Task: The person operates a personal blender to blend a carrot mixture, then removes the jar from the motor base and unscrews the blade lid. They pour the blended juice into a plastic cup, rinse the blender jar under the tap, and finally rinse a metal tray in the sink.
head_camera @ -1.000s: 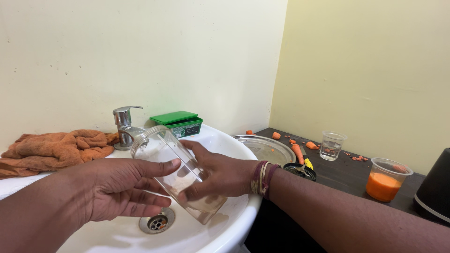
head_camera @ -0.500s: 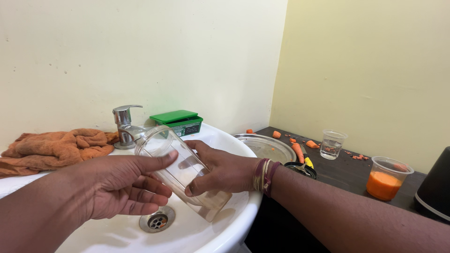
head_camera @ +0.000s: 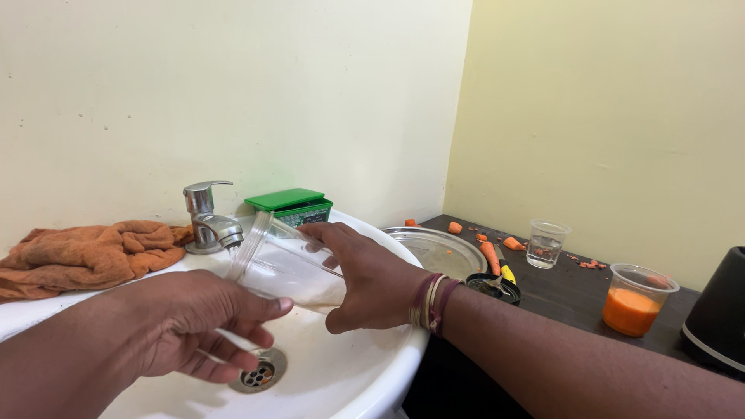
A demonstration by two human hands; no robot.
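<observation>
The right hand [head_camera: 372,279] is wrapped around the lower part of a clear plastic jar [head_camera: 283,268], gripping it tilted, its open mouth raised toward the tap [head_camera: 208,219]. The left hand [head_camera: 198,326] sits just below and in front of the jar with fingers loosely curled, holding nothing; its thumb reaches toward the jar's underside. Both hands are over the white sink [head_camera: 341,380], above the drain [head_camera: 260,375]. An orange cloth [head_camera: 85,254] lies on the sink's left rim, and a green box [head_camera: 291,206] stands behind the jar.
</observation>
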